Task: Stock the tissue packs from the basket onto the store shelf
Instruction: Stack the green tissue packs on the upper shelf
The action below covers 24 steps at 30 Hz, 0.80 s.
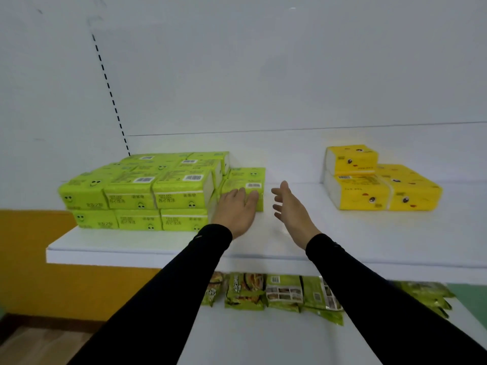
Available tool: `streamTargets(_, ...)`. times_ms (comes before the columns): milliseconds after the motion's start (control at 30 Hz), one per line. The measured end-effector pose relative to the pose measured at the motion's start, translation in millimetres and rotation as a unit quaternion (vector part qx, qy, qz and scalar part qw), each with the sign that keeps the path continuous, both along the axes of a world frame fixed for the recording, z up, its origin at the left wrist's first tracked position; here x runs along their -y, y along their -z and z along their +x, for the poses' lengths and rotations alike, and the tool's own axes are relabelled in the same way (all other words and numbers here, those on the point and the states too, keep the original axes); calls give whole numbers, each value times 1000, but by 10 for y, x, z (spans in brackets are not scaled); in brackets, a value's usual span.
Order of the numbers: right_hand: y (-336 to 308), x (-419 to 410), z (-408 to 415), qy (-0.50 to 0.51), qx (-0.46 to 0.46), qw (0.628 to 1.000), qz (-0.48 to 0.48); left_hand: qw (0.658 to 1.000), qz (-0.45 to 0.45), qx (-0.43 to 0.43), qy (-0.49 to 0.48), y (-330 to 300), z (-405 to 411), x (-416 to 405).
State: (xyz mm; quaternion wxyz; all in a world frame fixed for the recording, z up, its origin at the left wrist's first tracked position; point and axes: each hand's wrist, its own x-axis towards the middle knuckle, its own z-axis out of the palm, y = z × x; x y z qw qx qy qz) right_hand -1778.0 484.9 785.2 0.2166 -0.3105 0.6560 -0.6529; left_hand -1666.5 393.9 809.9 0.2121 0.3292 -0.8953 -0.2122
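White shelf point(158, 246) | left hand point(237, 209) touches green pack point(243, 184) | yellow packs point(382, 188) right

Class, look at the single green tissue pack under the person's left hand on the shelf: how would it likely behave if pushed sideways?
The green tissue pack would probably slide rather than tip: it lies low and flat on the smooth white shelf. Its glossy wrapper looks slippery, so the left hand might skid. It likely gives a little under pressure, being soft tissue.

I see a white shelf point(290, 248) carrying stacked green tissue packs point(147, 196) at left and yellow tissue packs point(379, 185) well apart at right.
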Motion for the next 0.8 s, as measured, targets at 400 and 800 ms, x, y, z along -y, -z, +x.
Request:
streamTargets(400,410,-1562,500,61,49,992,-96,973,127,-171,86,365,653,-1430)
streamTargets(800,2087,-2427,1218,130,142,970,148,934,328,-11,142,2095,1283,-1636)
